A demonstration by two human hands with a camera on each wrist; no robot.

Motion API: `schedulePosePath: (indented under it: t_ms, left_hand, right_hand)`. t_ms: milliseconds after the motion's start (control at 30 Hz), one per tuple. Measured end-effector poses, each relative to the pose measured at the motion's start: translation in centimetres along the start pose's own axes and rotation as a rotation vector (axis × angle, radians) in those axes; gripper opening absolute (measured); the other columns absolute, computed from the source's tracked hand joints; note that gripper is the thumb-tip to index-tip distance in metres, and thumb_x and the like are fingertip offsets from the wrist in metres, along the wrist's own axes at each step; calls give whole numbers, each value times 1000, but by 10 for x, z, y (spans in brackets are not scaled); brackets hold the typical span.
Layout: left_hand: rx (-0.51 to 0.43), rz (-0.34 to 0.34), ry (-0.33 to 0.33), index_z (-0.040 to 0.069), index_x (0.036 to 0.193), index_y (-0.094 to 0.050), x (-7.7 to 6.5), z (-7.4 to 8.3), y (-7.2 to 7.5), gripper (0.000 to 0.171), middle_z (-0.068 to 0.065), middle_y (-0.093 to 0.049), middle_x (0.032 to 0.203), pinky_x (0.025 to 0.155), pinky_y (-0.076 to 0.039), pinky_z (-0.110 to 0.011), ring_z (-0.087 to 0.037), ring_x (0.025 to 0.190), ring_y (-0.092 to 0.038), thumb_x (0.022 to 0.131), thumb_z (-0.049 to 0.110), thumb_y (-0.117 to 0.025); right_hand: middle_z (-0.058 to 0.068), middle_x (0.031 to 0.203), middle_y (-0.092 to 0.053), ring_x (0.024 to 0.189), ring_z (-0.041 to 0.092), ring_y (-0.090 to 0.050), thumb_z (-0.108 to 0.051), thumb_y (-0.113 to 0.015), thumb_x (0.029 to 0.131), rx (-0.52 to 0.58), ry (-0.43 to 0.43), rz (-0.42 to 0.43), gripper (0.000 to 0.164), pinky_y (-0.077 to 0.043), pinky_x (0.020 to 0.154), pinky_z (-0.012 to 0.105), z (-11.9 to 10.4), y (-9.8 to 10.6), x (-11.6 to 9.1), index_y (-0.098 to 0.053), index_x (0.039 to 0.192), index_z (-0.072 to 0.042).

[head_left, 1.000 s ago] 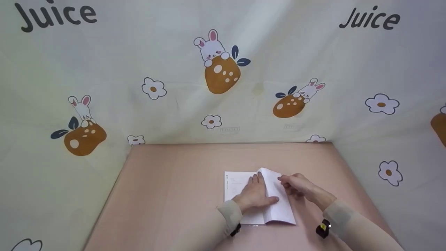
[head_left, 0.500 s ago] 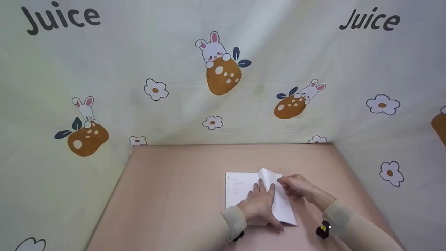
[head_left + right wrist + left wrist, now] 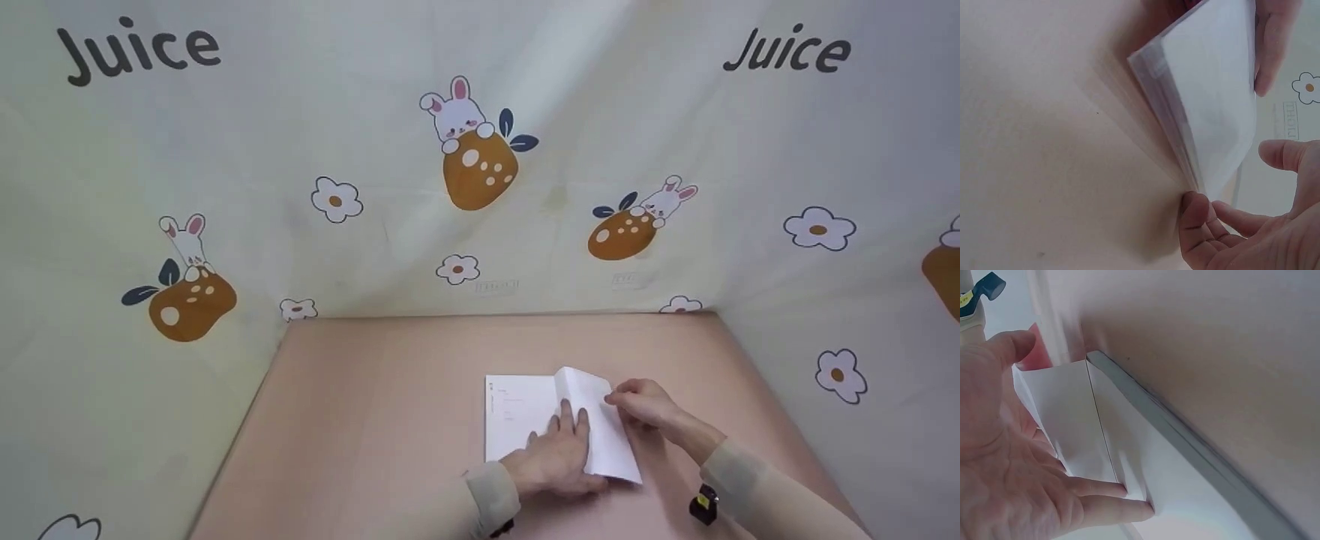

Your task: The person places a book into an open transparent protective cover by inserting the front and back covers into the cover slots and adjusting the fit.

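An open booklet [image 3: 517, 424] with white pages lies on the table, small print on its left page. My left hand [image 3: 553, 459] rests on the middle of it, fingers straight near the fold. In the left wrist view, two fingertips [image 3: 1139, 509] touch the white page, and the thumb stands apart near the booklet's lower edge. At the right side, my right hand [image 3: 651, 406] holds the booklet's outer upper corner. From the right wrist view, curled fingers [image 3: 1195, 209] grip that corner, while the thumb is raised clear of it. The right part is tilted up off the table.
A pinkish table [image 3: 360, 405] spreads around the booklet. Behind and beside it hangs a pale curtain [image 3: 390, 120] printed with rabbits, fruit, flowers and "Juice". A dark wrist device [image 3: 703, 504] sits under the right cuff.
My left hand has slid down and slightly right over the booklet, its thumb now by the lower edge. The right hand stays at the corner, shifted barely rightward.
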State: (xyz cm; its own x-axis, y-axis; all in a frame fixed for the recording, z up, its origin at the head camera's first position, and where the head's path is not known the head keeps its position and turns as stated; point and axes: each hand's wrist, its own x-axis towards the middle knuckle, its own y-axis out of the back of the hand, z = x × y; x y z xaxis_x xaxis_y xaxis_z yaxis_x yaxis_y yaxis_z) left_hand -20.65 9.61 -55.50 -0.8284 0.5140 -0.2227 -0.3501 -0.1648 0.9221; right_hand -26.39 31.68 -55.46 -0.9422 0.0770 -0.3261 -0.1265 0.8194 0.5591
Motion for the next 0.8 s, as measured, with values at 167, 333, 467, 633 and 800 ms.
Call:
schedulePosePath:
  t_ms: [167, 333, 467, 633, 800]
  left_hand:
    - [17, 10, -8, 10, 179, -24, -3, -2, -4, 114, -23, -23, 187, 118, -56, -66, -39, 166, -44, 96, 71, -75]
    - [-12, -5, -17, 7, 179, -22, -2, -5, -1, 117, -24, -22, 187, 118, -55, -68, -41, 166, -44, 96, 70, -75]
    - [-31, -10, -24, 5, 178, -21, -1, -7, 4, 120, -26, -23, 186, 118, -57, -64, -42, 166, -44, 95, 70, -79]
    - [-49, -6, -55, 1, 178, -21, -3, -10, 9, 124, -31, -23, 184, 118, -59, -56, -45, 167, -42, 94, 70, -80]
    - [-93, 52, -82, -4, 175, -24, -6, -14, 11, 130, -36, -27, 181, 117, -61, -48, -45, 166, -43, 92, 80, -75]
  right_hand:
    - [6, 85, -70, 70, 16, -63, -25, -71, 101, -50, 5, 31, 46, -50, 60, 28, 1, 2, 0, -70, 134, 8]
    - [10, 92, -76, 73, 15, -67, -17, -69, 101, -59, 42, 53, 47, -55, 60, 27, -3, 8, 0, -70, 138, 13]
    - [9, 88, -75, 75, 16, -68, -15, -71, 101, -13, 62, 58, 46, -57, 62, 27, -12, 13, -3, -70, 137, 14]
    - [10, 94, -75, 75, 16, -69, -15, -69, 103, 29, 85, 39, 50, -59, 62, 28, -25, 18, -11, -65, 143, 15]
    - [5, 86, -72, 69, 13, -68, -14, -65, 105, 103, 98, 3, 45, -60, 58, 27, -36, 17, -15, -67, 141, 14]
